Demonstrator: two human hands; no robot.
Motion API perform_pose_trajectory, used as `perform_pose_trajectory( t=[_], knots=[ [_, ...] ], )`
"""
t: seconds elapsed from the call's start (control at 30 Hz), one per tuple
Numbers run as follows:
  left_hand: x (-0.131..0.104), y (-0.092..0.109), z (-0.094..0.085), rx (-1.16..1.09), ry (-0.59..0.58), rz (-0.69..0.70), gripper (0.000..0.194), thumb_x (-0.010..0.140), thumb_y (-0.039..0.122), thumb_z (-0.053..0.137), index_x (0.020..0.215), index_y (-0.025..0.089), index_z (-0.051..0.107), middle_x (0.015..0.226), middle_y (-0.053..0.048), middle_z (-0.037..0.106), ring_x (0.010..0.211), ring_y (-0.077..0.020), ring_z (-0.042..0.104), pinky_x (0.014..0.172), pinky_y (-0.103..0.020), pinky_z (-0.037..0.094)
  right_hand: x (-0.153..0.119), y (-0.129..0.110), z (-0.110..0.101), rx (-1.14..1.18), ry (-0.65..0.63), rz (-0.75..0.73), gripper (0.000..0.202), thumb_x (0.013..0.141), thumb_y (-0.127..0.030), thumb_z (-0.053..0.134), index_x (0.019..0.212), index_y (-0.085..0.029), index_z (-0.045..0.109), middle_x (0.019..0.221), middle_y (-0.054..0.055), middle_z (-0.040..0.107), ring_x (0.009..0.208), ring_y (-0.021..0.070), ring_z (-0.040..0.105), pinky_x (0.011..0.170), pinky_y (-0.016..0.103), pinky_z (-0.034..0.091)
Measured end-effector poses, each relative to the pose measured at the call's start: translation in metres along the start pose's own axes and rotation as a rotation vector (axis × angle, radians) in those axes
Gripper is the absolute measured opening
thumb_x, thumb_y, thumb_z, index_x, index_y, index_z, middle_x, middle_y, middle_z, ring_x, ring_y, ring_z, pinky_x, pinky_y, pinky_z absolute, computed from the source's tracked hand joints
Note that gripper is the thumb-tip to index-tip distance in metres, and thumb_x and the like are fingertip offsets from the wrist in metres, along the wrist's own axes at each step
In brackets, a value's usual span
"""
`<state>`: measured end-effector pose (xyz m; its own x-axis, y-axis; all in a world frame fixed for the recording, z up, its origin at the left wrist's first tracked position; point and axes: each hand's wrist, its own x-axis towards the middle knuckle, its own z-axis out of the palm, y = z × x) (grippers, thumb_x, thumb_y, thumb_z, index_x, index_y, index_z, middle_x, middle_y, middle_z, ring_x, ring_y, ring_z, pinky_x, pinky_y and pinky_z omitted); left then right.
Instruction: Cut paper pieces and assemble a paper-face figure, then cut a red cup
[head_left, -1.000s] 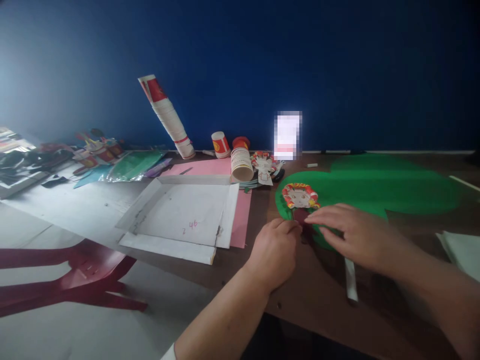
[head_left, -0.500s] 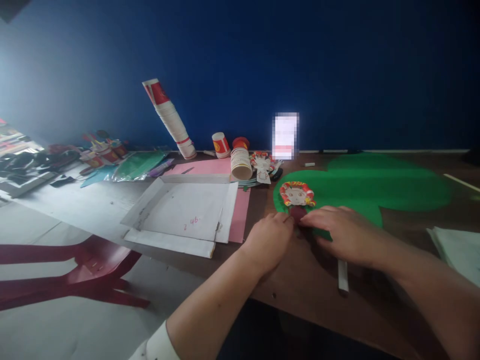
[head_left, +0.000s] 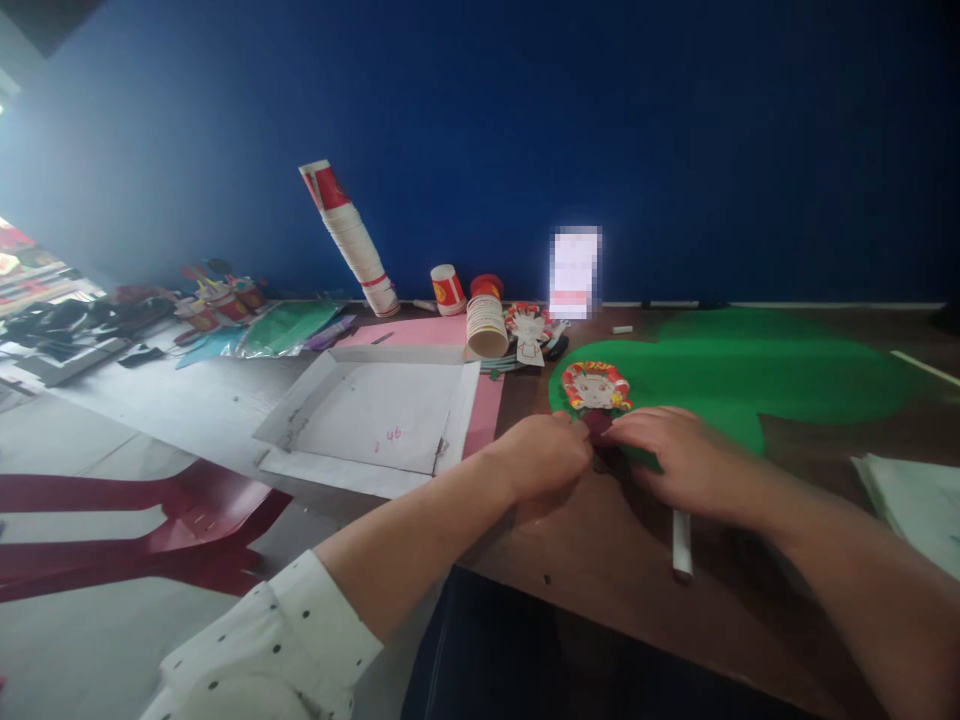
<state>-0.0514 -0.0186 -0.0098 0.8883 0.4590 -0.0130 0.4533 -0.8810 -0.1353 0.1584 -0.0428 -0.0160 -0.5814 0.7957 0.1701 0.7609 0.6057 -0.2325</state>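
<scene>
A paper-cutout face (head_left: pixel 596 386) with a red and yellow rim lies on the green shape, and a small dark red piece (head_left: pixel 598 425) sits just below its chin. My left hand (head_left: pixel 551 452) has its fingers curled onto the left side of that piece. From the other side, the fingertips of my right hand (head_left: pixel 679 455) close on its right edge. The thumbs are mostly hidden. A white stick-like tube (head_left: pixel 681 550) lies on the brown table beneath my right wrist.
A large green cutout (head_left: pixel 780 370) covers the table beyond my hands. To the left lie a white box lid (head_left: pixel 375 415) and pink paper (head_left: pixel 486 410). Paper cups (head_left: pixel 349 240) lean stacked at the wall. White sheets (head_left: pixel 907 500) lie right; a red chair (head_left: pixel 202 520) stands left.
My left wrist and forearm have swung up and outward, showing more of the dotted sleeve. The fingers of both hands stay at the dark red piece. The view has shifted slightly.
</scene>
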Motion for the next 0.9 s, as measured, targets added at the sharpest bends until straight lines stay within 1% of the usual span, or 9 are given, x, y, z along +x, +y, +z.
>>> perform_pose_trajectory(
  t=[0.07,0.27,0.4,0.57,0.7,0.77,0.8,0.83,0.9],
  knots=[
    [-0.002,0.0,0.002,0.002,0.016,0.003,0.018,0.089,0.015,0.05,0.096,0.013,0.067,0.098,-0.013,0.067,0.091,-0.0243,0.062,0.072,-0.033,0.049,0.0,0.001,0.001,0.007,0.011,-0.007,0.039,0.071,-0.009,0.055,0.104,-0.025,0.07,0.108,0.005,0.075,0.101,0.0264,0.067,0.089,0.042,0.048],
    [-0.008,0.001,0.003,-0.019,0.047,-0.052,0.024,0.093,0.017,0.046,0.108,0.014,0.063,0.103,-0.011,0.065,0.092,-0.0236,0.06,0.067,-0.032,0.049,-0.001,0.001,0.003,0.027,0.067,0.01,0.044,0.072,-0.01,0.054,0.11,-0.026,0.069,0.112,0.005,0.074,0.103,0.0275,0.068,0.092,0.046,0.047],
    [-0.01,0.0,0.007,-0.029,0.111,-0.067,0.027,0.097,0.021,0.041,0.115,0.016,0.061,0.103,-0.009,0.064,0.093,-0.0216,0.059,0.067,-0.031,0.049,-0.002,-0.001,0.002,0.019,0.059,0.051,0.042,0.073,-0.012,0.054,0.11,-0.025,0.066,0.111,0.006,0.074,0.102,0.0275,0.067,0.092,0.045,0.048],
    [-0.007,-0.004,0.018,-0.067,0.227,-0.011,0.029,0.099,0.025,0.039,0.113,0.018,0.063,0.099,-0.007,0.065,0.096,-0.0203,0.057,0.077,-0.033,0.048,-0.001,-0.001,0.003,0.034,0.068,0.083,0.041,0.073,-0.011,0.054,0.111,-0.022,0.063,0.11,0.007,0.074,0.1,0.0269,0.068,0.09,0.043,0.049],
    [-0.002,-0.01,0.027,-0.13,0.314,0.046,0.026,0.098,0.025,0.044,0.103,0.019,0.068,0.096,-0.007,0.068,0.096,-0.0191,0.059,0.082,-0.033,0.046,0.001,0.001,0.006,0.092,0.085,0.124,0.044,0.072,-0.008,0.051,0.111,-0.023,0.066,0.106,0.005,0.075,0.097,0.0257,0.069,0.086,0.04,0.051],
    [0.0,-0.013,0.029,-0.184,0.363,0.022,0.023,0.096,0.024,0.047,0.099,0.019,0.07,0.093,-0.006,0.069,0.093,-0.0189,0.06,0.081,-0.033,0.046,0.002,0.001,0.007,0.128,0.143,0.154,0.044,0.073,-0.007,0.049,0.111,-0.025,0.067,0.104,0.004,0.076,0.095,0.0249,0.07,0.083,0.038,0.052],
    [0.002,-0.014,0.029,-0.215,0.393,-0.005,0.022,0.095,0.023,0.049,0.098,0.019,0.07,0.093,-0.006,0.07,0.092,-0.0191,0.061,0.08,-0.034,0.046,0.002,0.001,0.007,0.147,0.198,0.182,0.042,0.076,-0.008,0.049,0.111,-0.025,0.067,0.104,0.004,0.076,0.095,0.0249,0.07,0.082,0.038,0.053],
    [0.003,-0.016,0.028,-0.251,0.425,-0.036,0.021,0.093,0.022,0.05,0.098,0.019,0.071,0.094,-0.006,0.071,0.092,-0.0195,0.061,0.08,-0.034,0.046,0.002,0.0,0.007,0.167,0.272,0.219,0.038,0.079,-0.011,0.049,0.111,-0.025,0.067,0.105,0.004,0.075,0.095,0.025,0.07,0.082,0.038,0.053],
    [0.006,-0.018,0.023,-0.333,0.496,-0.099,0.019,0.091,0.021,0.054,0.099,0.021,0.072,0.096,-0.006,0.073,0.092,-0.0203,0.062,0.082,-0.035,0.046,0.002,0.0,0.006,0.215,0.425,0.289,0.028,0.087,-0.022,0.052,0.11,-0.024,0.067,0.107,0.006,0.074,0.097,0.0256,0.069,0.084,0.038,0.053]
  ],
)
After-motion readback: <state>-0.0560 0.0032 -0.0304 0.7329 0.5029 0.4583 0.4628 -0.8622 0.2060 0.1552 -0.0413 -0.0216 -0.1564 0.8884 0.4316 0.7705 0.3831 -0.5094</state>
